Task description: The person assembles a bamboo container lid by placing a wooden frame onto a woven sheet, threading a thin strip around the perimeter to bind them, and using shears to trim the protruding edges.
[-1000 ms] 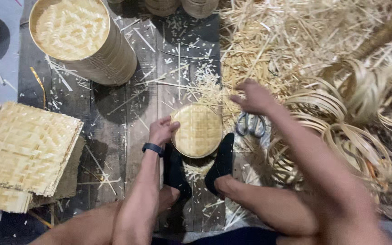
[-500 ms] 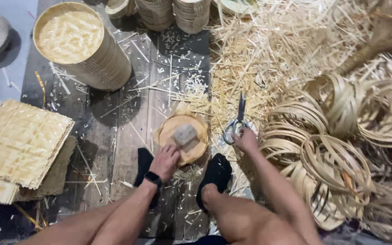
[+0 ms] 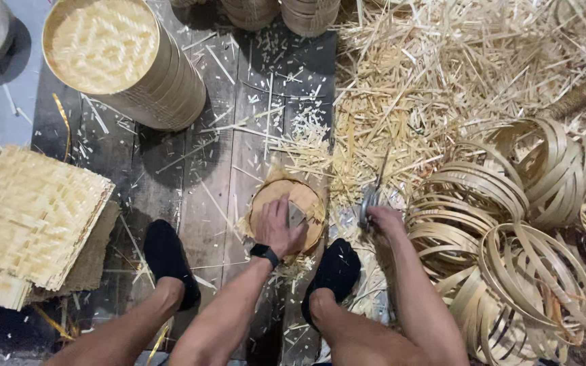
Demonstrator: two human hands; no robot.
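While the left hand [image 3: 281, 227] presses flat on a round woven disc [image 3: 286, 210] lying on the plank floor [image 3: 198, 176] between the two feet, ragged strip ends stick out around its rim, so trimming looks unfinished. Just right of it, the right hand [image 3: 384, 220] grips scissors [image 3: 373, 196], blades pointing away. Offcuts [image 3: 401, 88] and coiled hoops [image 3: 510, 224] crowd the right; open boards lie left, before the woven mats [image 3: 32, 210] and drum [image 3: 120, 61].
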